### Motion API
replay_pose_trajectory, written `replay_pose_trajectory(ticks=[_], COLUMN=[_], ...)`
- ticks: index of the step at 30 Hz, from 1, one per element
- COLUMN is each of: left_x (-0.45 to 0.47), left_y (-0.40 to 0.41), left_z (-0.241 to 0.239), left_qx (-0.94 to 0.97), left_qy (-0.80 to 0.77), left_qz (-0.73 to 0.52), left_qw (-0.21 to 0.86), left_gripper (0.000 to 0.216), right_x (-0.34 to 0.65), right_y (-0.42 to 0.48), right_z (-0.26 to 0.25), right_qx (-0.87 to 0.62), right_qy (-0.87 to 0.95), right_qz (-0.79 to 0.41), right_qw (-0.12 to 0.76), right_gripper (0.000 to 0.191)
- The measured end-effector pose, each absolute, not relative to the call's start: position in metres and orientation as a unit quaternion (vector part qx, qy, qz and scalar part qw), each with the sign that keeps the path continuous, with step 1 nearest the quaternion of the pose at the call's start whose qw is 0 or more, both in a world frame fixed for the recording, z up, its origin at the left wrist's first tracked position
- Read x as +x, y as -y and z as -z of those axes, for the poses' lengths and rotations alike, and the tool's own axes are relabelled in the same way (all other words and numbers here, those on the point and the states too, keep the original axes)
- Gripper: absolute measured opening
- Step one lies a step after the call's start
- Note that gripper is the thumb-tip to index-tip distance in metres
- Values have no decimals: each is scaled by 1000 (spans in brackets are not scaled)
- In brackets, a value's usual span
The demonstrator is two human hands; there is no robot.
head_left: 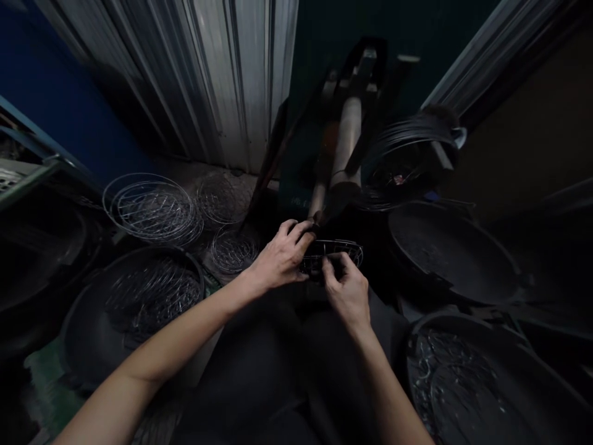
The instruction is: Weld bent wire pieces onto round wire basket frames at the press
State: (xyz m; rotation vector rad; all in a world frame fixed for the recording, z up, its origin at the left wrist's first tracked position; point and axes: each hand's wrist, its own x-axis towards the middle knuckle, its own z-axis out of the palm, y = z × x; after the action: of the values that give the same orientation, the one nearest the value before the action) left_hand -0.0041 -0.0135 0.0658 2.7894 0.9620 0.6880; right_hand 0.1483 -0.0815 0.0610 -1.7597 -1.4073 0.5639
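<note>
In the middle of the head view, a small wire frame with a rounded outline [354, 252] lies between my two hands. Its left end is gripped by my left hand [288, 254], whose fingers curl over the top while the thumb sits below. My right hand [346, 287] is closed in a pinch at the near side of the frame; whether a small piece is between the fingertips is too dark to see. Just beyond the hands stands a machine [348, 133] with a pale metal cylinder slanting down toward the frame.
On the left, round wire racks [155, 210] lie stacked on the floor, near a black basin [86, 327] of wire pieces. Two more dark basins stand at right, the nearer one [523, 364] with bent wire parts. A wire coil [412, 133] hangs beside the machine. Corrugated metal [222, 80] rises behind.
</note>
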Motion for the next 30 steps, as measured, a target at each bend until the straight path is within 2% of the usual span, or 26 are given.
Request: replay_pose_trajectory(ticks=[10,17,30], left_x=[-3,0,3], left_y=[2,-5,-21], left_z=[-61,-56,-49], left_qx=[913,912,909], left_qy=[-335,-332,-334], left_qz=[-227,-236,-243], left_qw=[58,52,61], left_gripper=[74,72,82], right_x=[145,145,150], right_y=[60,53,40], right_z=[-60,-52,-40], right_qx=[-703,-701,-680], right_qy=[539,553,563], right_qz=[-231,-188,-169], right_qw=[403,409,439], right_gripper=[31,30,26])
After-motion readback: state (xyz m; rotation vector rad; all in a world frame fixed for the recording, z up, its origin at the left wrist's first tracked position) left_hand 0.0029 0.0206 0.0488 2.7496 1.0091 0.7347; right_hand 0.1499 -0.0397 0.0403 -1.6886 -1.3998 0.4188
